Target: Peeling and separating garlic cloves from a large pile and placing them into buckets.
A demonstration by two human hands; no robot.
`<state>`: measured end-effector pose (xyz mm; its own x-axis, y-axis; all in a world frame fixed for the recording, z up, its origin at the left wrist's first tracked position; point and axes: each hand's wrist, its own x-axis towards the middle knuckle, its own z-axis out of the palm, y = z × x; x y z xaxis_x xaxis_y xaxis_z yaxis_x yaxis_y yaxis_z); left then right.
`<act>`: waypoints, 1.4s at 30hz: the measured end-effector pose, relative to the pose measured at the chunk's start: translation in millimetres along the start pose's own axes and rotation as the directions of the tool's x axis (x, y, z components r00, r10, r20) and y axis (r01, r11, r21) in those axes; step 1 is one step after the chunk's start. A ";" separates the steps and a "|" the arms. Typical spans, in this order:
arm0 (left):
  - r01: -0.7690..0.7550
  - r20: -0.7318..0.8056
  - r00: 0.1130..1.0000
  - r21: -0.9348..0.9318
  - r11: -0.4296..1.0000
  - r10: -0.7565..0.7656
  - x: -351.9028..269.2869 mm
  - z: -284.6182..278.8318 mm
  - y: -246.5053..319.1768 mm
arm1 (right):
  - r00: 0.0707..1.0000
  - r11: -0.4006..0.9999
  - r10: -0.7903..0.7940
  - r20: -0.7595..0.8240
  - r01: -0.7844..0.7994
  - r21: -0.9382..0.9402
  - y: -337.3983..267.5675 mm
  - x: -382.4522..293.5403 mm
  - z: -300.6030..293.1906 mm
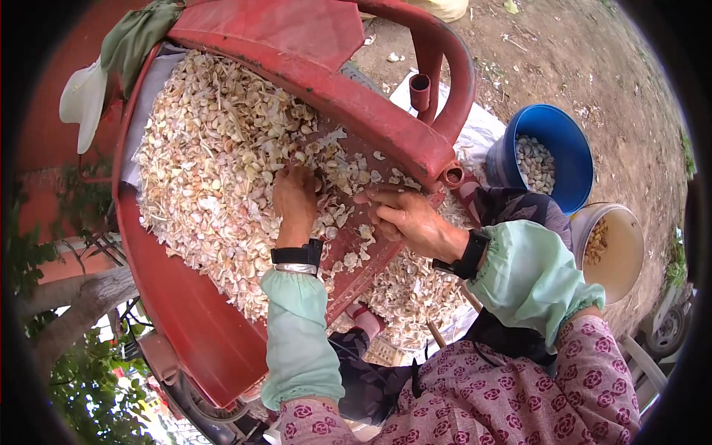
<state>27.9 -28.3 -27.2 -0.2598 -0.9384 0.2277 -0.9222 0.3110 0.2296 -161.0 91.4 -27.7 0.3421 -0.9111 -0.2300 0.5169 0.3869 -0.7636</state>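
Note:
A large heap of loose garlic cloves and papery skins (211, 161) lies in a red metal truck bed (183, 311). My left hand (296, 192) reaches down into the near right side of the heap, its fingertips bent among the cloves. Whether a clove is pinched there is hard to see. Over the bed's right edge is my right hand (403, 214), with the index finger stretched toward the left hand and the other fingers curled. Nothing shows clearly in it, but the palm side is hidden. Scattered skins (356, 250) lie on the red metal between and below the hands.
A blue bucket (581, 161) holding peeled-looking cloves stands at right, beside a whitish bucket (628, 250) with brownish pieces. A red tubular rail (461, 61) rises beyond the right hand. More skins (414, 289) cover the ground sheet by my feet. A green cloth (136, 41) hangs far left.

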 end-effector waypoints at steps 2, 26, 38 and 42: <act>-0.030 -0.016 0.999 0.057 0.998 0.031 -1.1 -0.9 -1.7 | 1.000 0.997 -0.012 -0.023 0.013 0.071 5.8 2.3 -1.4; -0.430 -0.454 0.890 -0.861 0.272 -0.030 -169.5 -193.3 179.2 | 0.134 0.140 -0.853 0.504 0.990 -0.026 -75.1 -121.9 96.2; -0.347 -0.432 0.892 -0.842 0.414 -0.131 -163.9 -194.0 181.2 | 0.530 0.305 -0.843 -0.085 0.603 0.737 -31.7 -145.3 181.0; -0.334 -0.436 0.888 -0.829 0.448 -0.146 -161.4 -189.9 178.4 | 0.643 0.673 -0.735 0.215 0.657 0.340 -42.2 -154.2 129.8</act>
<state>-40.3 207.2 156.7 0.0287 -0.8130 0.5816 -0.0885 0.5775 0.8116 -133.7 234.0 118.4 0.0082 -0.8397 0.5430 0.8395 -0.2893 -0.4600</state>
